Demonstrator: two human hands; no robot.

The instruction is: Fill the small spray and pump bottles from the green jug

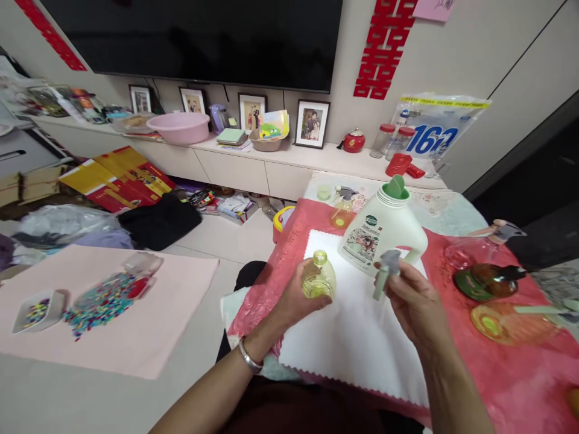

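Note:
My left hand (294, 298) is wrapped round a small yellow-green clear bottle (319, 278) with an open neck, held above a white cloth (353, 337). My right hand (414, 301) pinches a grey spray-trigger head (386, 271) with a pale green collar, held just right of the bottle. Behind both stands a large white detergent jug (384, 232) with its green cap flipped open.
A pink-red cover (520, 374) lies over the table. On it are a small orange spray bottle (342, 208), a clear pink bottle (468, 253), a brown bottle (488, 282) and an orange one (506, 322) lying on their sides. Colourful beads (102, 301) sit on a pink sheet at left.

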